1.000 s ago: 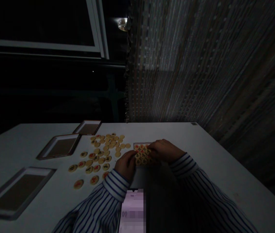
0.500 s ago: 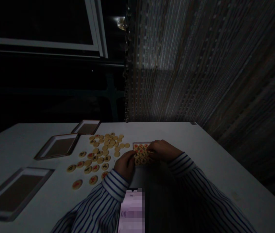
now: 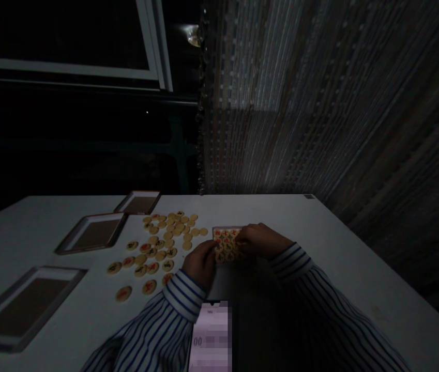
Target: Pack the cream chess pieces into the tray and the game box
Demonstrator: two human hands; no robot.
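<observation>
Right grip (image 3: pixel 265 242): curled over the right side of a shallow box (image 3: pixel 227 228) of lettered discs (image 3: pixel 227 248) on the white desk (image 3: pixel 343 279); could not tell whether closed on a disc. Left grip (image 3: pixel 199 262): bent at the box's left side, its hold likewise unclear. Farther left, saw loose discs (image 3: pixel 168 243) scattered, then three shallow trays (image 3: pixel 27 310).

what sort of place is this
Hard to be sure, but likely a dimly lit room indoors: a white table stands before a striped curtain and what looks like a pale window frame.
</observation>
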